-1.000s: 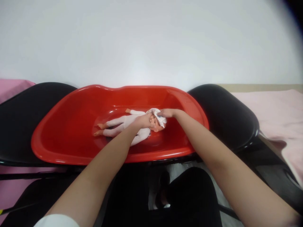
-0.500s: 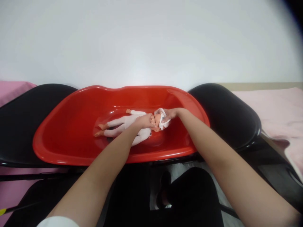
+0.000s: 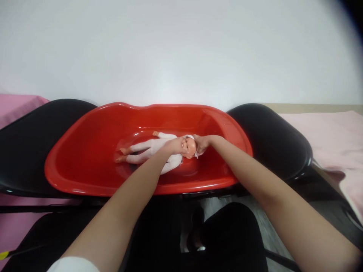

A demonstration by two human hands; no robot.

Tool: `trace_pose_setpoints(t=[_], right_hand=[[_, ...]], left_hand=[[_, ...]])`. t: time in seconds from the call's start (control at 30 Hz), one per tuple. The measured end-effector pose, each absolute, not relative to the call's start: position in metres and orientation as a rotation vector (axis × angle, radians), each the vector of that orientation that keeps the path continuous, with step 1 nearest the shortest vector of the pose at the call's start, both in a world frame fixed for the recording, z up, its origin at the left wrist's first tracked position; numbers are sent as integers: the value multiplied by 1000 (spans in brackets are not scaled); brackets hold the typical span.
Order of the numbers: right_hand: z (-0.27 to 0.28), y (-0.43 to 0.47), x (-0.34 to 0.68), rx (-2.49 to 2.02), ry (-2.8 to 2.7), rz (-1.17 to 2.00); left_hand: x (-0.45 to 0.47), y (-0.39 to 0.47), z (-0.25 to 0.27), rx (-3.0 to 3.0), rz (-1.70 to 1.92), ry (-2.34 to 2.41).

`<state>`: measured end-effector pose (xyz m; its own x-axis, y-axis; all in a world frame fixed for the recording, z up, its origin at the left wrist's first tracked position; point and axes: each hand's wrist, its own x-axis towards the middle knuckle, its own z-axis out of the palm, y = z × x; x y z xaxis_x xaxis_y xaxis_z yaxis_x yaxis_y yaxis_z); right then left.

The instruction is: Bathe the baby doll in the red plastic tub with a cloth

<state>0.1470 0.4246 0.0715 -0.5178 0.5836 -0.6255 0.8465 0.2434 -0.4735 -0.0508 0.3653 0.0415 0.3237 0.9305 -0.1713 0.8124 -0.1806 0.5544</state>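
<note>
Red tub (image 3: 85,166) spans two black chairs (image 3: 272,139), pink cloth (image 3: 334,143) off to our right. Doll (image 3: 159,149) lies face up on the tub floor, feet pointing away from our left fingers, head between both hands. Left hand (image 3: 174,145) rests on the doll's chest and chin, fingers curled loosely; we can't tell if they actually grip. Right hand (image 3: 202,142) is at the crown, fingers closed on a small white cloth (image 3: 195,149) pressed to the head. To do this well, we judge: keep the left hand steady as the brace, wipe with light short strokes, keep the cloth off the face.
</note>
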Motion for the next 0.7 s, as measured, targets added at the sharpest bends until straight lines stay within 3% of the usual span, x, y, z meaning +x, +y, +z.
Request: trace_pose_setpoints(t=[0.2, 0.5, 0.7], right_hand=[[88, 432, 155, 1169, 2466, -1363], [88, 436, 152, 1560, 2566, -1068], [83, 430, 147, 1176, 2665, -888]], left_hand=[[-52, 364, 44, 2014, 257, 1562], [-53, 370, 35, 2062, 255, 1550], [-54, 375, 30, 2089, 314, 1493]])
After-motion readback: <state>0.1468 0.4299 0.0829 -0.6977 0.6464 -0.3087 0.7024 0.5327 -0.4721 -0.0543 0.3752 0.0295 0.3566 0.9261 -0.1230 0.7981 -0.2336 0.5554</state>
